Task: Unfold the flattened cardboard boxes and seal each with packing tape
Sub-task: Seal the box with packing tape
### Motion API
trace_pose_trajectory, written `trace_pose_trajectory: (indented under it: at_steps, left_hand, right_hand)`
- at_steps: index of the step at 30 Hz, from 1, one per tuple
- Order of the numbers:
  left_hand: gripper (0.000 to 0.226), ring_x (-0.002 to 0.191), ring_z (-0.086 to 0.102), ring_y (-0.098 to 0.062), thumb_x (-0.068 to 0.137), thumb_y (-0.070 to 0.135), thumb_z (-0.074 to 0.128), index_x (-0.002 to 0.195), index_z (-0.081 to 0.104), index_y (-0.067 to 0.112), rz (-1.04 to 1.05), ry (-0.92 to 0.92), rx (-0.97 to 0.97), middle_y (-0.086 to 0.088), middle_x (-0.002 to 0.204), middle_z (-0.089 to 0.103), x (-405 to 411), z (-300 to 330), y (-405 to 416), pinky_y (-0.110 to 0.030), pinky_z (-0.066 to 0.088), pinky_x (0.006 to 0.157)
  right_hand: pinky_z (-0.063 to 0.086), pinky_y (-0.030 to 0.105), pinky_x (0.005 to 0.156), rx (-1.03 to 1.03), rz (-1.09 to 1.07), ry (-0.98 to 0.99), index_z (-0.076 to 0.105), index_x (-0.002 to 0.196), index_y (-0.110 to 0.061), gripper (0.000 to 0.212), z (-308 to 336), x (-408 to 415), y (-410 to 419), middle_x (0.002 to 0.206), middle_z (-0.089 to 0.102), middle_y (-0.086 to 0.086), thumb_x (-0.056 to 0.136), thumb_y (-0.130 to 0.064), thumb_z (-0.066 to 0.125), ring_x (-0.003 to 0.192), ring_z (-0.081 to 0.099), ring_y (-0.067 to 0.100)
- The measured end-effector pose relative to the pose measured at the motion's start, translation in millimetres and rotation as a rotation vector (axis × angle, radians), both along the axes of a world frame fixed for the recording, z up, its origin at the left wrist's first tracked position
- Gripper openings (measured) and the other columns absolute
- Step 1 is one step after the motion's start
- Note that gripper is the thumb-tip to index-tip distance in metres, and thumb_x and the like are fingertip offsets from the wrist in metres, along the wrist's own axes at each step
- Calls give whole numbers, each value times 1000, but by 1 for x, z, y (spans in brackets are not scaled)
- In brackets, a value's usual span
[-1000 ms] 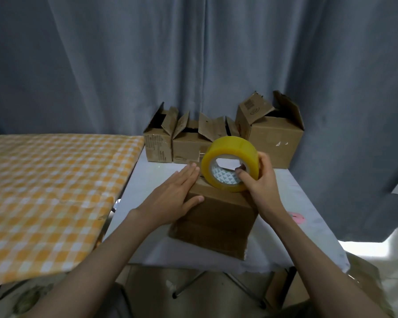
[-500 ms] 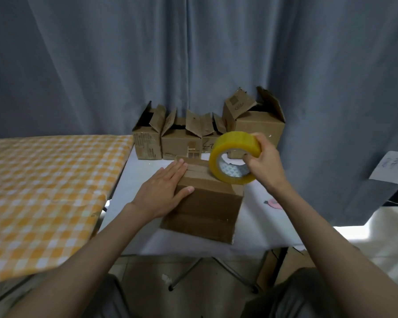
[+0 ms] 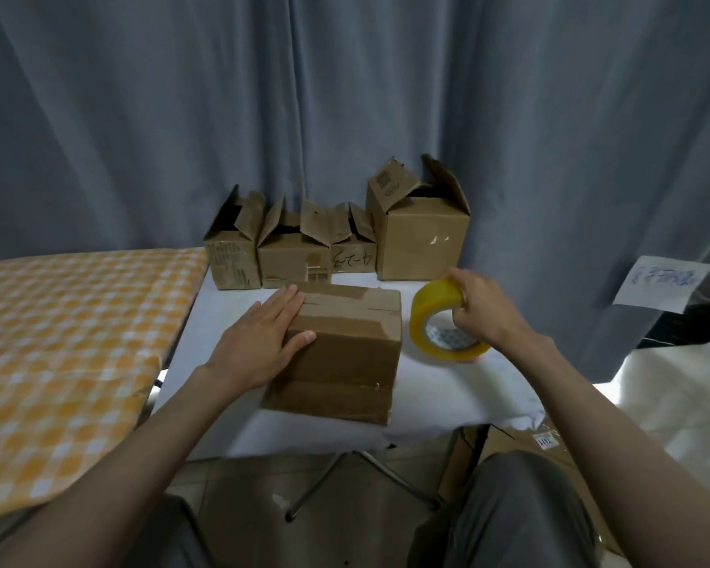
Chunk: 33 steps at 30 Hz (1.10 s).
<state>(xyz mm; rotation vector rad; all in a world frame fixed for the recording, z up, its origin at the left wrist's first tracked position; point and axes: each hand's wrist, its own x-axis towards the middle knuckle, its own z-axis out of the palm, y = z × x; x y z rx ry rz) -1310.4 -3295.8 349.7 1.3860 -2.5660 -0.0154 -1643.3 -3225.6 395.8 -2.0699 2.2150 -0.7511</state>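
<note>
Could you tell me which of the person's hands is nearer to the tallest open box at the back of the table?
The right hand, holding the tape roll, sits just in front of the tallest open box. The left hand rests on the closed box, farther left.

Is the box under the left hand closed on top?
Closed: the box has its top flaps folded flat with tape along the seam; left hand rests on it.

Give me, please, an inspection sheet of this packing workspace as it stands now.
Surface: white table, partly bare.
Job's things: closed box, tape across its top; yellow tape roll beside it.
Clutter: four open-flapped boxes along the back edge.
Grippers: left hand flat on the closed box; right hand grips the tape roll.
Cables: nothing seen.
Surroundings: checked cloth to the left, grey curtain behind, paper note to the right.
</note>
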Motion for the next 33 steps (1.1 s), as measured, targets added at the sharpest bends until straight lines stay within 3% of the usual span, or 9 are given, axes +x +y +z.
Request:
trace_pose_trajectory:
  at_steps: [6,11,13,16,18,21,23,26,33]
  left_hand:
    - [85,153,6,-11,88,73,7,159,7,27,8,10,1,6,166,5,-2,-1,1,-34,8,123]
    - [82,152,13,-17,85,72,-8,158,3,37,12,-26,-35,2,166,12,-2,5,10,-38,15,123]
    - [82,150,21,-22,85,70,-8,158,11,37,32,-76,-80,-2,165,19,4,7,16,-41,21,121]
    - [81,147,28,-23,89,71,8,153,34,28,42,-59,-107,-3,162,28,20,12,25,-42,28,119]
    - [78,150,18,-18,91,72,25,151,38,24,35,-56,-95,2,165,16,27,18,26,-38,21,122]
    - [82,152,10,-15,88,75,25,157,16,32,43,-33,83,11,166,-3,16,30,24,-40,22,122]
    - [84,152,-2,-12,87,75,16,159,3,33,-14,-52,115,11,165,-9,-8,36,15,-38,9,123]
    - [79,151,-7,-7,94,70,15,159,1,28,-80,-36,121,8,166,-6,-38,36,-13,-28,-3,116]
    - [87,151,-1,-5,85,75,7,158,2,27,-80,-35,158,8,166,1,-44,15,-32,-31,1,123]
  right_hand:
    - [50,39,68,35,3,-57,57,109,-24,48,-23,-2,-5,99,56,-2,69,2,54,85,52,23]
    - [38,29,66,61,-3,-144,57,109,-17,45,-37,1,-12,93,58,5,70,5,56,86,57,32]
    - [36,28,69,23,14,-157,59,114,-14,48,-37,5,-16,97,60,5,70,7,56,90,58,32]
    - [39,30,76,-5,83,-181,60,119,-12,54,-33,18,-29,111,63,11,70,8,58,100,56,30]
    - [38,29,80,1,132,-187,60,123,-12,57,-34,30,-41,118,62,13,69,8,59,107,55,31]
    - [38,29,78,6,178,-213,60,122,-13,56,-37,46,-54,116,62,13,70,9,58,107,55,31]
    - [42,32,80,14,214,-222,60,120,-14,55,-38,54,-58,116,62,13,70,10,58,107,55,30]
    - [43,33,84,32,239,-233,58,120,-20,55,-39,58,-64,119,60,9,72,8,60,109,52,25]
    - [51,43,83,76,318,-148,56,119,-25,55,-38,38,-67,112,62,5,72,4,56,101,55,25]
